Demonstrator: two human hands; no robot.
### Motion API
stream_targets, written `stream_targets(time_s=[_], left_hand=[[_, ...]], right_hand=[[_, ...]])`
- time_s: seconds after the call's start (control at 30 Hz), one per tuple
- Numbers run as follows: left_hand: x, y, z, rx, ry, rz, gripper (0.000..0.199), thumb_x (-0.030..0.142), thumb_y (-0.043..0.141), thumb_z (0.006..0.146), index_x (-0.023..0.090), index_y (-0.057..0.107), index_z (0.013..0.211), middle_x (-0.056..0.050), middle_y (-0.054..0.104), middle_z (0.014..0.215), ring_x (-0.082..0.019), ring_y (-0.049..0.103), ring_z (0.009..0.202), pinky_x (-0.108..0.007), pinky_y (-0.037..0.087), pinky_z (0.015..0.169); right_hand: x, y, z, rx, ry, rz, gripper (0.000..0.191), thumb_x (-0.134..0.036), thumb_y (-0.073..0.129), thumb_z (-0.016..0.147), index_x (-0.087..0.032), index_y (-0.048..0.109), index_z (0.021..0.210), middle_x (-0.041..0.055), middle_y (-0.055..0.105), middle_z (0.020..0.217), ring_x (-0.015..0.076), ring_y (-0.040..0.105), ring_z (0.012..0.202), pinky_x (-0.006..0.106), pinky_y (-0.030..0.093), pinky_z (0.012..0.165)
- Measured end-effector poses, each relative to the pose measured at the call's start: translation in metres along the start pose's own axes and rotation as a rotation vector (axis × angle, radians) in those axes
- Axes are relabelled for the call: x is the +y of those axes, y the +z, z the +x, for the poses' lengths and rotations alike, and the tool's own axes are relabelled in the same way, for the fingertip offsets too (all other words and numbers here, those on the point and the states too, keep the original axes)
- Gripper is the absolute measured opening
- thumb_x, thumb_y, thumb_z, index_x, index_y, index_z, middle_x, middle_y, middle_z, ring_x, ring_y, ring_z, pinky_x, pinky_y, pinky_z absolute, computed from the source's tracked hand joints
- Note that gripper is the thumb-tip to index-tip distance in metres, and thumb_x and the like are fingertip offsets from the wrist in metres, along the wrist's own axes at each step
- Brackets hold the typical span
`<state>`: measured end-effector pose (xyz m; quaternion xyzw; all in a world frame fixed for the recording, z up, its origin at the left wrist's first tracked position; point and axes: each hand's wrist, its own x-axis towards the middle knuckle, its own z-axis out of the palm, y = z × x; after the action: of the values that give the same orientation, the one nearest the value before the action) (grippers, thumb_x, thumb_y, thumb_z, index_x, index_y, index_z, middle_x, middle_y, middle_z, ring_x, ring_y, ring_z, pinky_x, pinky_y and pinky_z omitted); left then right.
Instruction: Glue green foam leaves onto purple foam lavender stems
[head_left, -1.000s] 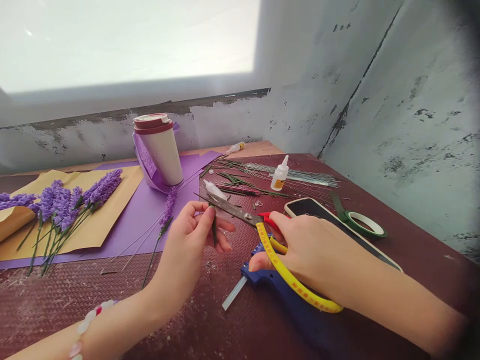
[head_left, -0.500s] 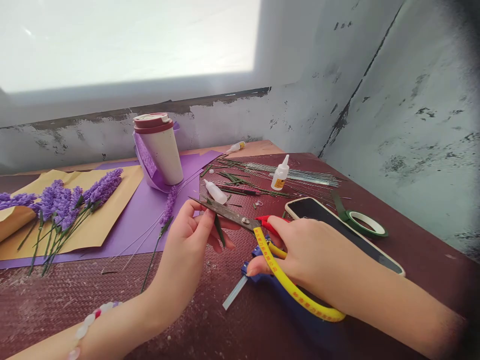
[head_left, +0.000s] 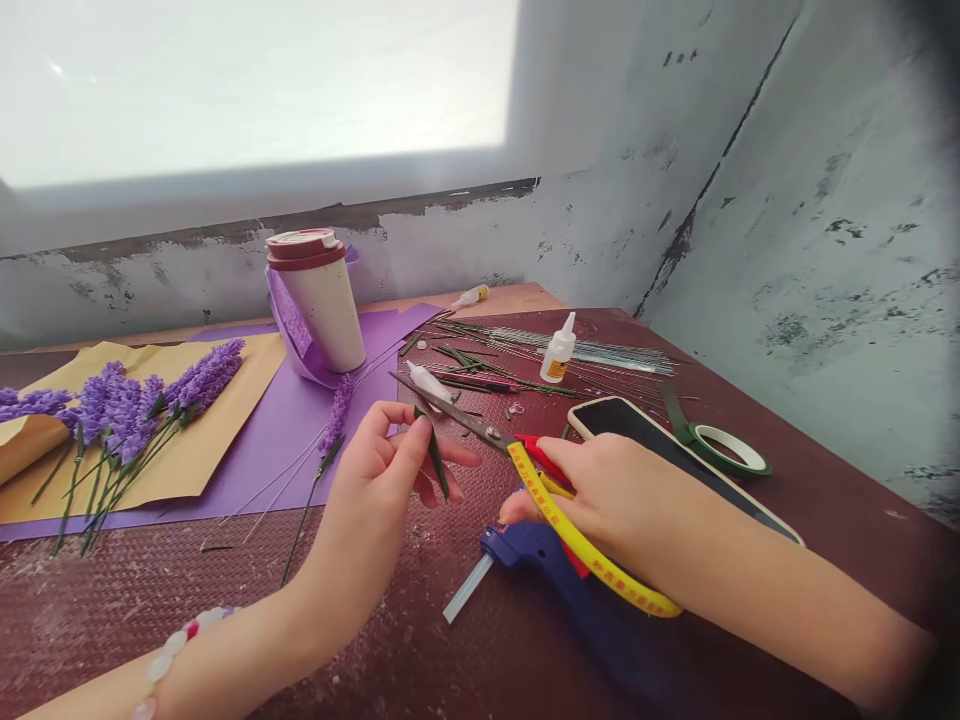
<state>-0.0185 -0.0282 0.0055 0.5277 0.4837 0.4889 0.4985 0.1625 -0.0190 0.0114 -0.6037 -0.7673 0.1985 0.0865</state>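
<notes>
My left hand (head_left: 390, 460) pinches a narrow dark green tape strip (head_left: 433, 458) between thumb and forefinger. The strip slants downward and tapers at its ends; the other fingers are loosely spread behind it. Scissors (head_left: 480, 428) with yellow and red handles are in my right hand (head_left: 600, 490), its fingers partly hidden by the grips. Their blades look nearly closed, pointing up and left just beyond the strip, apart from it. Below my right hand lies a blue glue gun (head_left: 525, 545) with a clear glue stick (head_left: 469, 588) jutting out.
Purple flower stems (head_left: 127, 410) lie on tan paper (head_left: 240, 400) at left. A lidded cup (head_left: 326, 310) stands on purple paper (head_left: 379, 350). Behind my hands are a glue bottle (head_left: 559, 350), wires (head_left: 615, 348) and green offcuts. A phone (head_left: 645, 440) and green tape roll (head_left: 731, 450) lie right.
The scissor blades, which crossed the top of the green strip, have moved off it, up and to the right. My left hand stays nearly in place, still pinching the strip.
</notes>
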Motion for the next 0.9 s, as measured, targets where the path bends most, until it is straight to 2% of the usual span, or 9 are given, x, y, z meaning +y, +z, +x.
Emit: stream_targets(time_s=[0.17,0.23,0.33,0.43,0.5,0.6,0.67,0.8,0.9], left_hand=[[0.001,0.001,-0.001,-0.054,-0.042,-0.005,0.016,0.031,0.051,0.089,0.021,0.044,0.079,-0.002,0.073,0.074,-0.011,0.056,0.062,-0.023,0.043,0.061],[0.001,0.002,-0.001,-0.08,-0.037,0.023,0.016,0.03,0.056,0.086,0.019,0.049,0.076,-0.002,0.071,0.076,-0.012,0.056,0.066,-0.023,0.043,0.061],[-0.002,0.003,0.001,-0.162,-0.053,0.068,0.017,0.031,0.057,0.085,0.018,0.054,0.074,-0.001,0.067,0.072,-0.012,0.056,0.068,-0.024,0.043,0.062],[-0.01,0.001,0.006,-0.216,-0.057,0.116,0.018,0.03,0.051,0.087,0.018,0.053,0.074,0.001,0.061,0.067,-0.012,0.053,0.064,-0.025,0.04,0.06],[-0.018,-0.002,0.012,-0.206,-0.023,0.175,0.017,0.029,0.049,0.087,0.019,0.05,0.074,0.003,0.058,0.065,-0.011,0.049,0.06,-0.025,0.038,0.058],[-0.032,-0.007,0.021,-0.202,0.06,0.254,0.015,0.029,0.044,0.088,0.02,0.047,0.076,0.004,0.054,0.065,-0.01,0.049,0.057,-0.025,0.038,0.058],[-0.039,-0.01,0.027,-0.221,0.073,0.277,0.015,0.029,0.043,0.087,0.02,0.045,0.076,0.005,0.052,0.064,-0.009,0.048,0.051,-0.025,0.038,0.056],[-0.049,-0.014,0.034,-0.234,0.093,0.31,0.015,0.032,0.042,0.086,0.02,0.043,0.077,0.006,0.051,0.062,-0.008,0.042,0.043,-0.023,0.032,0.047],[-0.052,-0.015,0.036,-0.232,0.113,0.346,0.016,0.035,0.04,0.085,0.021,0.042,0.077,0.006,0.051,0.063,-0.007,0.038,0.039,-0.022,0.029,0.043]], right_hand=[[-0.003,-0.012,0.001,-0.042,0.064,0.451,0.043,-0.062,0.052,0.078,-0.022,0.046,0.062,-0.0025,0.053,0.048,0.0131,0.048,0.042,0.026,0.031,0.042],[-0.002,-0.016,0.003,-0.004,0.098,0.516,0.044,-0.064,0.055,0.075,-0.022,0.046,0.063,-0.0036,0.051,0.048,0.0125,0.047,0.042,0.025,0.029,0.042],[0.009,-0.019,0.01,0.124,0.115,0.38,0.042,-0.062,0.055,0.075,-0.022,0.049,0.068,-0.0025,0.053,0.054,0.0132,0.048,0.046,0.026,0.029,0.045],[0.026,-0.022,0.022,0.276,0.079,0.043,0.034,-0.053,0.052,0.081,-0.022,0.049,0.067,-0.001,0.055,0.059,0.014,0.048,0.053,0.026,0.031,0.049],[0.033,-0.023,0.032,0.315,0.072,-0.134,0.027,-0.042,0.053,0.081,-0.021,0.047,0.064,0.0006,0.056,0.06,0.015,0.048,0.055,0.027,0.03,0.049],[0.034,-0.023,0.05,0.275,0.056,-0.212,0.022,-0.036,0.056,0.079,-0.02,0.052,0.064,0.0034,0.058,0.063,0.0181,0.054,0.061,0.028,0.031,0.049],[0.028,-0.023,0.067,0.227,0.028,-0.244,0.022,-0.035,0.057,0.082,-0.018,0.058,0.07,0.0053,0.063,0.071,0.0198,0.059,0.069,0.028,0.039,0.055],[0.007,-0.022,0.107,0.079,-0.021,-0.253,0.026,-0.034,0.055,0.09,-0.015,0.06,0.107,0.0061,0.063,0.106,0.0177,0.062,0.088,0.037,0.052,0.076],[-0.011,-0.024,0.13,0.023,-0.064,-0.208,0.03,-0.032,0.056,0.09,-0.016,0.057,0.116,0.0076,0.06,0.114,0.0198,0.062,0.094,0.039,0.053,0.078]])
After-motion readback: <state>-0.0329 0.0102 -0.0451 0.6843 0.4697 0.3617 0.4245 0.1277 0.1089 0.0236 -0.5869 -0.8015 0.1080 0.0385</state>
